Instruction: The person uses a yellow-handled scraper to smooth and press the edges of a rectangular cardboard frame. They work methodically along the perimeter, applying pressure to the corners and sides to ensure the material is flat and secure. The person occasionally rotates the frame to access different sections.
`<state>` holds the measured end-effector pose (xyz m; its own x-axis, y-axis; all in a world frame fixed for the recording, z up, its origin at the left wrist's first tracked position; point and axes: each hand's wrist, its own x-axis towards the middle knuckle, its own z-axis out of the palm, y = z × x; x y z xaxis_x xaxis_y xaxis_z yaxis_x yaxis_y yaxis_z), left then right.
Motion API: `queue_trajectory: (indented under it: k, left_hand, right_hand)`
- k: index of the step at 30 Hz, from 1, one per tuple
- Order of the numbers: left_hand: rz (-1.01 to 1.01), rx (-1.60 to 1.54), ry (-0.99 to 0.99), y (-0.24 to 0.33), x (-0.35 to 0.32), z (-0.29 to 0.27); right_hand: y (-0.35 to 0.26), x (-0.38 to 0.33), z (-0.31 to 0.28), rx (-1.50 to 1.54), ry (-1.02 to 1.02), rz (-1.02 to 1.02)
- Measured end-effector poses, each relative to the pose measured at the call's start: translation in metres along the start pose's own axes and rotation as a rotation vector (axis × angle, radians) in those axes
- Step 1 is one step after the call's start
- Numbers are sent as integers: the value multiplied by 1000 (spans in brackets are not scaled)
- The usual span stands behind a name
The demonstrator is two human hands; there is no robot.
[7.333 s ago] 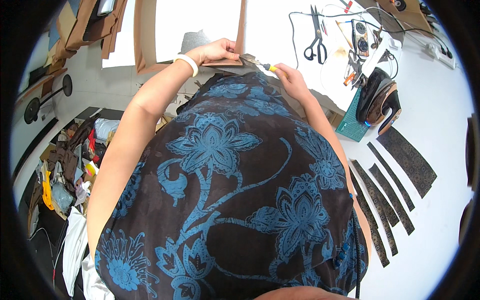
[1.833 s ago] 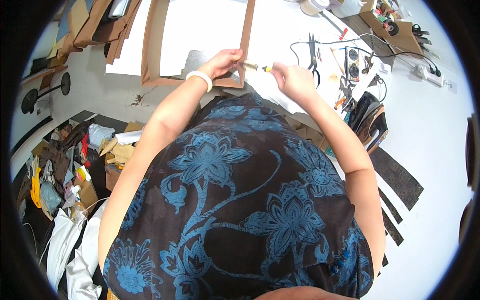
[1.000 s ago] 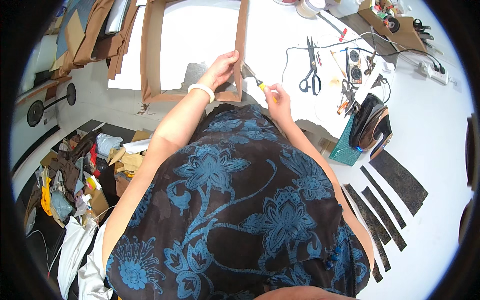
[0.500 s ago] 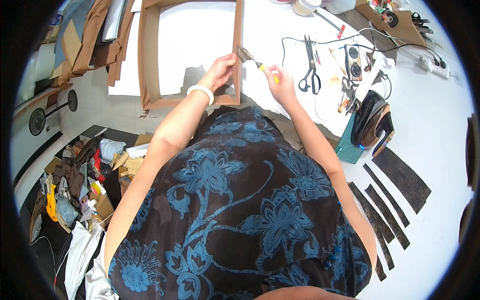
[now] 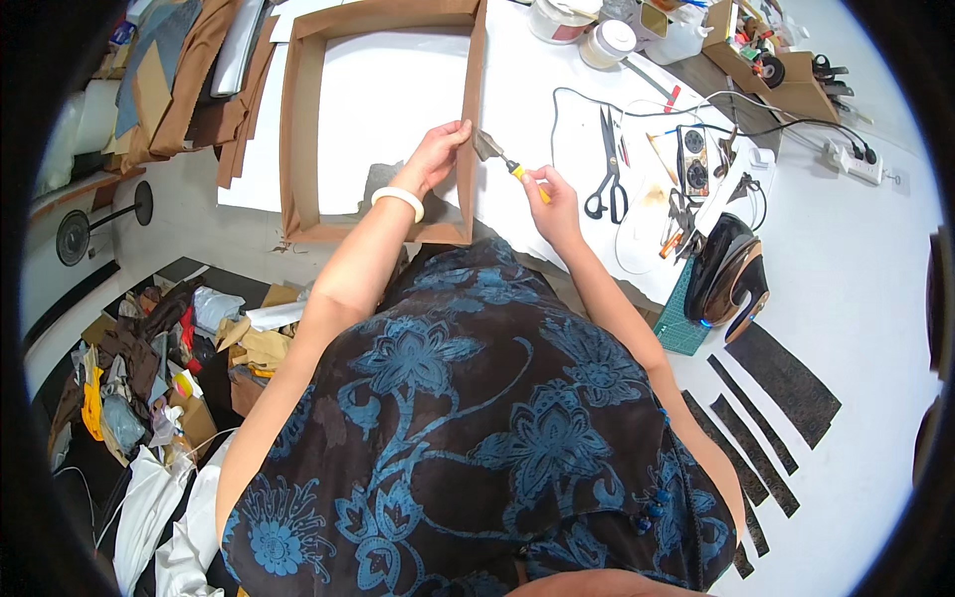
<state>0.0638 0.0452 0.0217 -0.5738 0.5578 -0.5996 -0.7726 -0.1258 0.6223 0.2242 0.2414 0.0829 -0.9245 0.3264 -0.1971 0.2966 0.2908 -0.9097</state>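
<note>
I see a brown frame [image 5: 298,129] lying flat on the white table [image 5: 875,279]. Everything else I place from this frame. My left hand [image 5: 438,154] is on the frame's right side strip, near the bottom corner. Its fingers are curled around that strip and pinch it. A white bangle [image 5: 398,199] sits on that wrist.

My right hand [image 5: 552,199] is just to the right of the frame. Its fingers are closed tight around a small tool with a yellow handle [image 5: 507,164]. The tool's flat grey tip points at the frame's right strip, close to my left thumb; I cannot tell if it touches.

Further right of the frame lie black scissors [image 5: 605,164]. Far to the right stands a dark iron [image 5: 726,274]. Brown sheets [image 5: 189,70] are piled to the left of the frame.
</note>
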Motion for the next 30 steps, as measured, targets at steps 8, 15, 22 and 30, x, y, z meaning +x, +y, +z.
queue_trajectory:
  k: [8, 15, 22, 30]
  left_hand:
    - [5, -91, -36, -3, 9, -2]
    - [11, -106, -53, -2, 6, 1]
    - [-18, -105, -25, -4, 7, -2]
    - [26, -60, -36, 2, 1, 9]
  right_hand:
    - [-87, 40, -40, -623, -95, -323]
    - [-98, 29, -49, -748, -275, -430]
    - [-107, 21, -54, -789, -423, -418]
    - [-108, 36, -49, -817, -395, -424]
